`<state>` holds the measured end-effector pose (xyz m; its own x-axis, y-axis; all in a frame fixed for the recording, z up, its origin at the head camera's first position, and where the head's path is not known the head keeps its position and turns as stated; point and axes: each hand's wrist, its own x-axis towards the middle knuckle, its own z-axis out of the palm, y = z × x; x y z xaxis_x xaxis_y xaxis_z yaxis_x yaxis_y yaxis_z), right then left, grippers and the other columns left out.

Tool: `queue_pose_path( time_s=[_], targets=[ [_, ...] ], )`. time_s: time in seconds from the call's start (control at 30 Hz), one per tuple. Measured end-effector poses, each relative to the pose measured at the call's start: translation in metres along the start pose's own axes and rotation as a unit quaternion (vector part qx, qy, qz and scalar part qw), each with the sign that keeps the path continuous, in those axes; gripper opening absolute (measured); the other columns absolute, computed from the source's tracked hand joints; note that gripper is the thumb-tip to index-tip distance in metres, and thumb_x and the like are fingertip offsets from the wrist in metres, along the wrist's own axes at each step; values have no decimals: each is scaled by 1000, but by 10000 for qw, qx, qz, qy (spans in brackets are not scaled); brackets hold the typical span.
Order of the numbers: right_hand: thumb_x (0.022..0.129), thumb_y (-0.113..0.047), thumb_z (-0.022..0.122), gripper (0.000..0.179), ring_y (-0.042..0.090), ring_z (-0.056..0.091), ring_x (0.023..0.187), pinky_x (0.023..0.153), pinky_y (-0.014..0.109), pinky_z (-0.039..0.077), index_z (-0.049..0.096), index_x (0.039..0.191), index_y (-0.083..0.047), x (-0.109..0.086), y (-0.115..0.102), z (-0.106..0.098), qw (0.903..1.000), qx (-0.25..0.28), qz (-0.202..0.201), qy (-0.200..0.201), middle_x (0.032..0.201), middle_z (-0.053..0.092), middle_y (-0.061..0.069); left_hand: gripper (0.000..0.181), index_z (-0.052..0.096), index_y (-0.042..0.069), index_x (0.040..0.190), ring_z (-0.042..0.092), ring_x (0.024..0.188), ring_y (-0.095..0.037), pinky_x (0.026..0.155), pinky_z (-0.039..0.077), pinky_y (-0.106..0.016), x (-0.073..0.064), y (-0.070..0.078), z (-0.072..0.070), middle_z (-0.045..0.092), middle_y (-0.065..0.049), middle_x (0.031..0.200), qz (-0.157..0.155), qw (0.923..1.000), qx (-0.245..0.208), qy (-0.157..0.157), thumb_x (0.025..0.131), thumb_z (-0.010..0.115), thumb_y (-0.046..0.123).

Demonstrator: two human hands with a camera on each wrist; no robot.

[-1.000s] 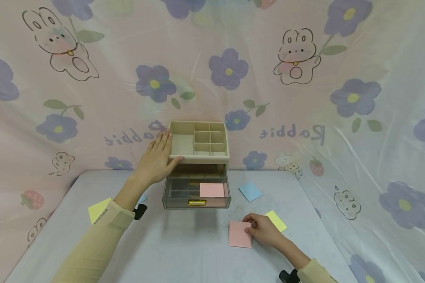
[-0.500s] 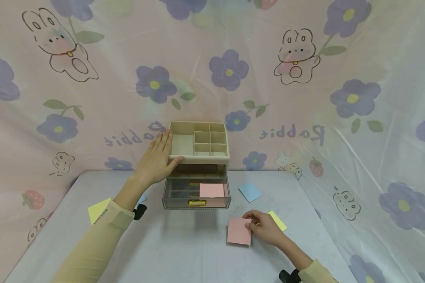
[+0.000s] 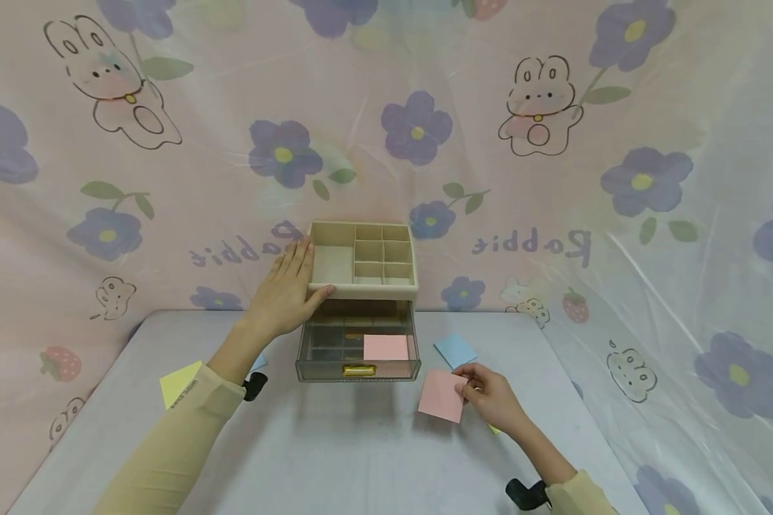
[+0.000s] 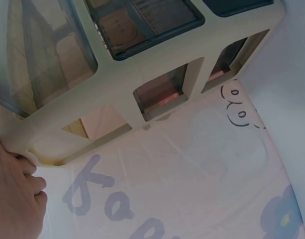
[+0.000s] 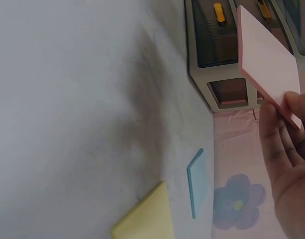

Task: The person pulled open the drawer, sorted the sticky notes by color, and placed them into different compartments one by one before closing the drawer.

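Note:
My right hand (image 3: 494, 400) pinches a pink sticky note pad (image 3: 441, 395) by its right edge, lifted off the table in front of the organizer. In the right wrist view, thumb and fingers grip one corner of that pad (image 5: 269, 62). My left hand (image 3: 282, 290) rests flat along the left side of a cream desk organizer (image 3: 362, 292), fingers straight and thumb over the front rim. A see-through drawer (image 3: 325, 370) with a gold handle is pulled out below, and another pink pad (image 3: 385, 347) lies in its right part. The left wrist view shows the organizer's side (image 4: 125, 74).
A blue pad (image 3: 455, 350) lies right of the drawer. A yellow pad (image 5: 147, 216) is mostly covered by my right hand in the head view. Another yellow pad (image 3: 179, 383) and a partly hidden blue one (image 3: 258, 362) lie at left. A patterned curtain (image 3: 361, 107) hangs behind.
My right hand has raised the pink pad off the table and carried it up toward the drawer, now covering more of the yellow pad. The left hand has stayed on the organizer.

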<state>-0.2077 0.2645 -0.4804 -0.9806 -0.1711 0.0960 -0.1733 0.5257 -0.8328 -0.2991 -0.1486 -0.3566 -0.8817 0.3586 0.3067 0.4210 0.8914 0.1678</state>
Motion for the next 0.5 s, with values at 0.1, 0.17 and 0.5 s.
queue_pose_path(
  time_s=[0.1, 0.17, 0.5],
  targets=[
    [100, -2, 68, 20, 17, 67, 78, 71, 39, 62, 67, 119, 1, 2, -3, -6, 9999, 84, -67, 111, 94, 69, 9, 95, 1, -4, 163, 0, 159, -42, 128, 7, -56, 0, 1, 0, -3, -22, 172, 13, 10000, 4, -8, 107, 34, 64],
    [100, -2, 68, 20, 17, 67, 78, 71, 35, 62, 67, 119, 2, 4, -5, -11, 9996, 141, -94, 212, 97, 70, 10, 94, 1, -5, 163, 1, 159, -42, 128, 8, -56, 0, 1, 0, -2, -23, 172, 36, 10000, 14, 13, 107, 34, 64],
    [102, -6, 67, 24, 16, 68, 82, 73, 26, 59, 64, 124, 2, 14, -22, -34, 9967, 446, -294, 605, 100, 70, 14, 94, 1, -5, 163, 1, 159, -42, 128, 9, -57, 0, 2, 0, 0, -24, 172, -22, 10000, 8, 11, 107, 36, 62]
  ],
)
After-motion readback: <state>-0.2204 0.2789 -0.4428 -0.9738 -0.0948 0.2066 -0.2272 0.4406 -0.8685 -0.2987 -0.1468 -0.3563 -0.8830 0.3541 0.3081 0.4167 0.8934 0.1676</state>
